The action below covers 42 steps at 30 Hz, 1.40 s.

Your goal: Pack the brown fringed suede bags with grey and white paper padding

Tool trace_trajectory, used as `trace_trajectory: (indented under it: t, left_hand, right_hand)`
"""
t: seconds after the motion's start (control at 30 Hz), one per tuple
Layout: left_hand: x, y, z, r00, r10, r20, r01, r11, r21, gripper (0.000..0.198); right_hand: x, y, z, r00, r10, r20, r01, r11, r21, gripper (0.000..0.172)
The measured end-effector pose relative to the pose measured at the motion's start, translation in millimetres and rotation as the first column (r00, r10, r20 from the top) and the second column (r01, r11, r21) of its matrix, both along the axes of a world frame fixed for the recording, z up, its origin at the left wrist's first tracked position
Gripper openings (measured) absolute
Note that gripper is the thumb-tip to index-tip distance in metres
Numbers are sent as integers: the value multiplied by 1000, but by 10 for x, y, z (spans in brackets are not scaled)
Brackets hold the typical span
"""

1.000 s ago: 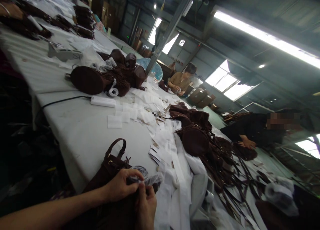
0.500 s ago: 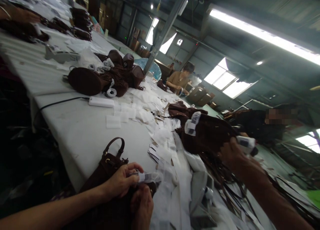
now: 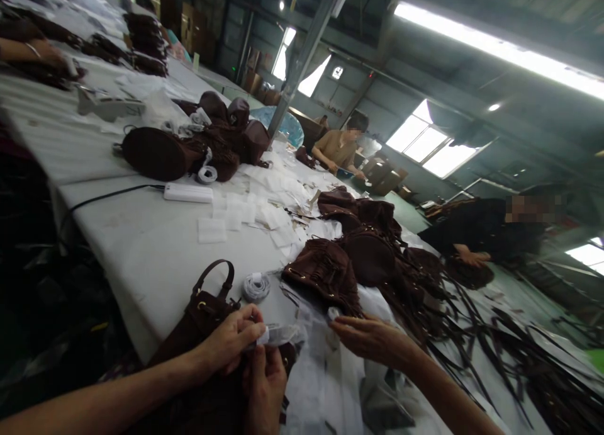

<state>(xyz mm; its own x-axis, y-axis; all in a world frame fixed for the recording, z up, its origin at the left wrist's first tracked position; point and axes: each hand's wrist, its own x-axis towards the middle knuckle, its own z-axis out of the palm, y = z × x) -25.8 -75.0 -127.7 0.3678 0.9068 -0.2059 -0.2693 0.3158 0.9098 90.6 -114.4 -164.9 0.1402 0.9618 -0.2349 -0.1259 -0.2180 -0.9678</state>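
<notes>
My left hand (image 3: 231, 345) and my right hand (image 3: 264, 384) are both closed in a pinch on a small clear plastic wrap with a white end (image 3: 278, 334). They hold it over a dark brown bag with a strap handle (image 3: 207, 309) at the table's near edge. A co-worker's hand (image 3: 370, 337) reaches in from the right and lies on white wrapping just beside my hands. A small wrapped whitish roll (image 3: 256, 287) lies right behind the bag. A brown fringed bag (image 3: 325, 274) lies behind the co-worker's hand.
The long white table (image 3: 155, 246) carries white paper pieces (image 3: 212, 230), a white power strip (image 3: 189, 192), piles of brown bags (image 3: 189, 148) and loose straps (image 3: 495, 347). Two people work across the table at right, and another person's hand (image 3: 47, 51) is at far left.
A co-worker's arm came in from the right with a brown fringed bag and set it on the table. A small whitish roll now lies behind my bag. My hands kept pinching the wrap.
</notes>
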Motion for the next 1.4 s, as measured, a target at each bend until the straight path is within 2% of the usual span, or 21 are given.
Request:
trace_trajectory:
  t: [0.17, 0.4, 0.53, 0.63, 0.7, 0.83, 0.9, 0.97, 1.0, 1.03, 1.1, 1.17, 1.27, 1.33, 1.4]
  left_hand:
    - [25, 20, 7, 1000, 6, -17, -7, 999, -51, 31]
    - [29, 47, -137, 998, 65, 10, -63, 989, -136, 36]
    - [-12, 33, -135, 997, 65, 34, -58, 982, -182, 39]
    - [-91, 27, -60, 996, 53, 69, -35, 972, -231, 41]
    - [-161, 39, 28, 995, 36, 97, -10, 968, -252, 43]
    - [-298, 112, 244, 996, -11, 94, 29, 981, -191, 44]
    - [-353, 173, 328, 996, -36, 86, 48, 988, -145, 45]
    - [-401, 244, 377, 993, -53, 103, 65, 991, -115, 41]
    - [-423, 282, 388, 992, -61, 113, 73, 992, -101, 38]
    - [-444, 319, 392, 991, -73, 113, 84, 992, -90, 34]
    - [-485, 384, 385, 993, -100, 67, 105, 991, -77, 38]
    - [-524, 436, 360, 990, -135, -29, 132, 989, -69, 42]
    - [-584, 498, 297, 952, -147, -269, 147, 989, -18, 42]
    - [-630, 542, 251, 882, -94, -462, 147, 986, 79, 41]
    - [-682, 588, 221, 806, -15, -592, 174, 962, 212, 38]
  right_hand:
    - [17, -17, -67, 1000, 7, 6, -7, 1000, -19, 47]
    - [-7, -49, 1, 998, 28, 58, -27, 999, -29, 46]
    - [-42, -145, -61, 995, -14, 98, 14, 1000, -4, 43]
    - [-17, -255, -134, 984, -45, 173, 39, 999, 37, 37]
    - [55, -304, -122, 961, -124, 249, 107, 991, 80, 34]
    - [320, -245, 85, 880, -298, 369, 261, 954, 149, 39]
    - [451, -141, 206, 789, -381, 482, 299, 923, 241, 47]
    - [529, -24, 268, 683, -422, 596, 268, 904, 333, 55]
    - [542, 28, 268, 672, -386, 632, 222, 919, 325, 58]
    - [538, 70, 247, 697, -305, 648, 160, 948, 275, 60]
    - [493, 112, 160, 766, -129, 629, 65, 990, 124, 62]
    - [433, 105, 54, 795, -58, 604, 48, 998, 32, 65]
    - [386, 66, -53, 772, -93, 629, 101, 995, 23, 71]
    - [394, 57, -86, 768, -96, 634, 102, 994, 26, 72]
    - [421, 61, -112, 769, -117, 628, 114, 992, 46, 72]
